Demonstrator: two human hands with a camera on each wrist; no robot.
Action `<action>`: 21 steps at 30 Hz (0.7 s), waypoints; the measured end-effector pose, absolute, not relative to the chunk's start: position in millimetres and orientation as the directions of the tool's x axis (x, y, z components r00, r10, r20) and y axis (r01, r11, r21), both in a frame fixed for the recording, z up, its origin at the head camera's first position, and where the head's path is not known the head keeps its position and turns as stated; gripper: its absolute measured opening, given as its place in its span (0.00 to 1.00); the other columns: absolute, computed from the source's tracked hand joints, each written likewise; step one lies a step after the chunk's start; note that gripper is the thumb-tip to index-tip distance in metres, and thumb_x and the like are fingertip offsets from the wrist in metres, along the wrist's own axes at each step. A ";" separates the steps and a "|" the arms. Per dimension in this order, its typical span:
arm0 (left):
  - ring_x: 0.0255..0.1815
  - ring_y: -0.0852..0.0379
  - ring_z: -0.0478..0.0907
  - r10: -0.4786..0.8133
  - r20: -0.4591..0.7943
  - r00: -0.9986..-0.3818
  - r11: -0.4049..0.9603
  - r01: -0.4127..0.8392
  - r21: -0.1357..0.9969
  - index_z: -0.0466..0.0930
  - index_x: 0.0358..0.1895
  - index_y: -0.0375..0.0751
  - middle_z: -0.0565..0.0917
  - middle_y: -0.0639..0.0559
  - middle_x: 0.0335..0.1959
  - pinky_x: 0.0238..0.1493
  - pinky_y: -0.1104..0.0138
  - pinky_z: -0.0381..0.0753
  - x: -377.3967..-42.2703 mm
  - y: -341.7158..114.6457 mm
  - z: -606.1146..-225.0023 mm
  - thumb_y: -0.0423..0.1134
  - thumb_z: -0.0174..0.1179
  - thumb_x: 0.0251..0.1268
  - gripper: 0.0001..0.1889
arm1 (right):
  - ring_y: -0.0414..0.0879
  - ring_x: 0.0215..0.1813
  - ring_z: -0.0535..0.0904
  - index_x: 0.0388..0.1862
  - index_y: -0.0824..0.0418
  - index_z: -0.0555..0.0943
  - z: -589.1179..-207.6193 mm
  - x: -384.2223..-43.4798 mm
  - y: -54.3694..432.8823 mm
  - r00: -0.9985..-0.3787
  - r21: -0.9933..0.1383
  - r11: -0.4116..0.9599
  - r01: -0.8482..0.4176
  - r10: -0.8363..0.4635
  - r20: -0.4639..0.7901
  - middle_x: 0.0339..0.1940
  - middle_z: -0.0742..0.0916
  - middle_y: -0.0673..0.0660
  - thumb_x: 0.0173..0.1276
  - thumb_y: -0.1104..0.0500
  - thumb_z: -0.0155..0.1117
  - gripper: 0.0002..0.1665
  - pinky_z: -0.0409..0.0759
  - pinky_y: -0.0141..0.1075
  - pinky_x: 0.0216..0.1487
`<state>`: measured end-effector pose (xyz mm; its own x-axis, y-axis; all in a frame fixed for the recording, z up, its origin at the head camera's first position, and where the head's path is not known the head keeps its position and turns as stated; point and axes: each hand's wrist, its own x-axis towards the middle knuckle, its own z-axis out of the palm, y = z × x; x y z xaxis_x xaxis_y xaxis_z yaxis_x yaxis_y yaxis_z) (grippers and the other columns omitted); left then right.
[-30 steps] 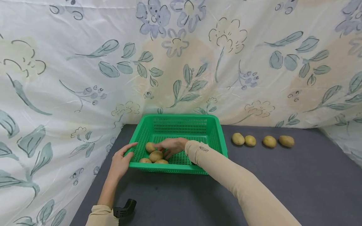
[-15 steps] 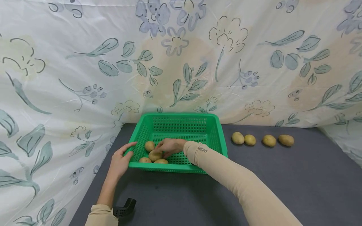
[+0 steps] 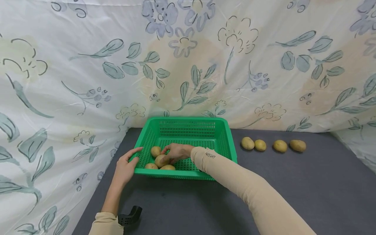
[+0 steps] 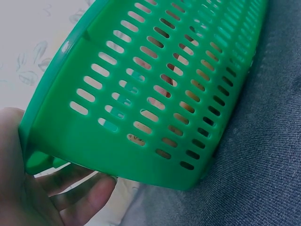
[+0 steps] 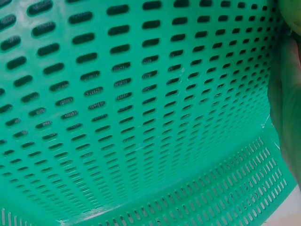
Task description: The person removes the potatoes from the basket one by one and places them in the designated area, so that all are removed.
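Observation:
My left hand (image 3: 124, 166) grips the left end of a green plastic basket (image 3: 188, 175) by its rim. In the left wrist view its fingers (image 4: 89, 200) curl under the rim near a corner. My right hand (image 3: 177, 152) reaches down inside the basket and holds a potato (image 3: 160, 160) with thumb and fingers. Other potatoes lie close around it: one behind (image 3: 155, 151), one at the front left (image 3: 151, 166) and one at the front (image 3: 168, 167). In the right wrist view only part of the right hand (image 5: 287, 103) shows at the edge, beside a potato (image 5: 291, 14).
On the dark grey table (image 3: 188, 209), right of the basket, several potatoes (image 3: 280, 146) lie in a row. A floral cloth (image 3: 188, 65) hangs along the back and the left side. The basket's slotted floor (image 5: 141, 113) shows in the right wrist view.
My right hand's fingers have moved from beside the middle potato onto it and now hold it. The left hand keeps its place on the basket rim.

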<state>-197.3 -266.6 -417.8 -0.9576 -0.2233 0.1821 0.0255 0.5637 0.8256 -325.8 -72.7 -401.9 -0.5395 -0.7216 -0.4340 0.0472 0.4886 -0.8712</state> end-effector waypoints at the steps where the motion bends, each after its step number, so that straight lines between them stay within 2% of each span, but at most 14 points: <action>1: 0.13 0.60 0.53 -0.225 0.183 -0.957 0.564 0.025 0.825 0.72 0.65 0.46 0.69 0.39 0.64 0.22 0.64 0.64 -197.3 -266.7 -417.8 0.34 0.46 0.71 0.21 | 0.52 0.48 0.78 0.56 0.64 0.74 -402.1 -325.8 -72.9 -0.542 -0.872 0.488 0.046 -0.721 -0.432 0.48 0.78 0.61 0.63 0.65 0.66 0.22 0.78 0.43 0.48; 11: 0.12 0.60 0.53 -0.224 0.177 -0.958 0.563 0.020 0.827 0.72 0.65 0.47 0.69 0.39 0.64 0.21 0.64 0.64 -197.5 -266.4 -418.7 0.34 0.46 0.71 0.21 | 0.51 0.47 0.79 0.58 0.63 0.74 -400.0 -326.1 -69.9 -0.553 -0.871 0.491 -0.008 -0.728 -0.405 0.48 0.79 0.60 0.63 0.66 0.67 0.24 0.79 0.42 0.46; 21: 0.11 0.61 0.51 -0.226 0.172 -0.959 0.560 0.017 0.828 0.72 0.66 0.48 0.70 0.40 0.63 0.20 0.65 0.63 -199.3 -267.2 -419.2 0.35 0.45 0.72 0.21 | 0.52 0.49 0.79 0.61 0.65 0.74 -392.6 -330.9 -62.9 -0.551 -0.887 0.461 -0.020 -0.746 -0.375 0.49 0.78 0.60 0.64 0.67 0.65 0.25 0.76 0.47 0.52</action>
